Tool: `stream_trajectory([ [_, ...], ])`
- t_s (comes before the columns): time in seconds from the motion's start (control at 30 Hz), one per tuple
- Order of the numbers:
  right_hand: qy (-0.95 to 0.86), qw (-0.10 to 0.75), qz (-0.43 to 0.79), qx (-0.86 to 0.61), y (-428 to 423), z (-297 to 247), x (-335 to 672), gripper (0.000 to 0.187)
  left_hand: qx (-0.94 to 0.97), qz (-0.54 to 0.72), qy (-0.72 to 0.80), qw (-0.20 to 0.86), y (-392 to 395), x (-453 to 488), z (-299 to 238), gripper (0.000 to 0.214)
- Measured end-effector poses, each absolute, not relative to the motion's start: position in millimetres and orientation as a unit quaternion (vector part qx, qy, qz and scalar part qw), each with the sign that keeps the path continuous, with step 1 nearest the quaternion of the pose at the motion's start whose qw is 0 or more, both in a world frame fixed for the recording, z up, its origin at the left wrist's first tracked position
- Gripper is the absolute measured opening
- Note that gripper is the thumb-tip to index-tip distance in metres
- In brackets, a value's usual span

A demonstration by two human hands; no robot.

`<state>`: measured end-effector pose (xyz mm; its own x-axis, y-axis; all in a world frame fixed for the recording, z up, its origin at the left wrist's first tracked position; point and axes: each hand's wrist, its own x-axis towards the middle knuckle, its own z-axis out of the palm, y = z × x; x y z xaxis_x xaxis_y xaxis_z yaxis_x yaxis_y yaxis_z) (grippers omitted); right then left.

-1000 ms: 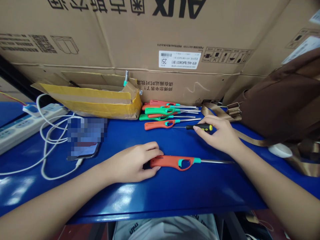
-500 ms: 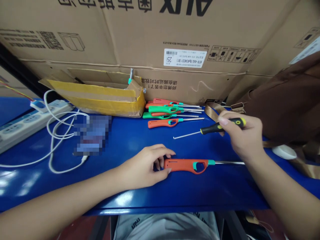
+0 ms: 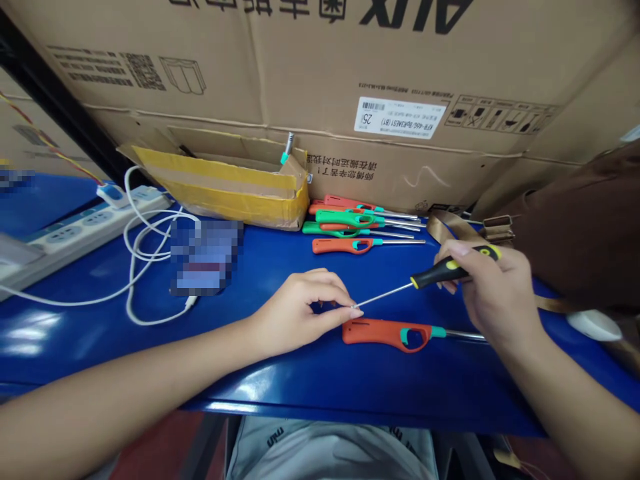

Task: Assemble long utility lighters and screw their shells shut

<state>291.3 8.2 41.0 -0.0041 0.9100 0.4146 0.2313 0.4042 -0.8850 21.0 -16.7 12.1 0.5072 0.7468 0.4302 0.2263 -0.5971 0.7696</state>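
Note:
My right hand [image 3: 493, 290] grips a screwdriver [image 3: 440, 272] by its black and yellow handle, the thin shaft pointing left and down. My left hand [image 3: 300, 317] pinches its thumb and fingers together at the shaft's tip, just left of an orange long-neck lighter [image 3: 395, 331] that lies flat on the blue table [image 3: 310, 387]. Whether something tiny is in the pinch I cannot make out. The lighter has a teal trigger and a metal tube running right, under my right hand.
Several more orange and green lighters [image 3: 357, 223] lie in a pile at the back. A taped cardboard box [image 3: 225, 187] stands left of them, with a power strip [image 3: 75, 230] and white cables [image 3: 145, 260]. A brown bag [image 3: 585, 227] and its strap lie at right.
My right hand lifted the screwdriver off the table and swung its tip down toward my left hand. My left hand let go of the lighter's end and pinched at the tip.

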Motion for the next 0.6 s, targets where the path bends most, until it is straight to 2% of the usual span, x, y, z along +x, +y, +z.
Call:
stream_trajectory([
  [0.17,-0.656,0.519,0.318,-0.447,9.9,30.1,297.9,0.043,0.838,0.346,0.316,0.281,-14.2,18.4,9.9,0.012],
  [0.37,-0.646,0.527,0.331,-0.442,10.4,31.1,303.2,0.042,0.844,0.329,0.313,0.285,-13.6,19.7,8.7,0.013],
  [0.6,-0.722,0.445,0.278,-0.451,1.7,43.7,290.9,0.054,0.854,0.311,0.313,0.276,-13.7,20.4,7.2,0.013],
])
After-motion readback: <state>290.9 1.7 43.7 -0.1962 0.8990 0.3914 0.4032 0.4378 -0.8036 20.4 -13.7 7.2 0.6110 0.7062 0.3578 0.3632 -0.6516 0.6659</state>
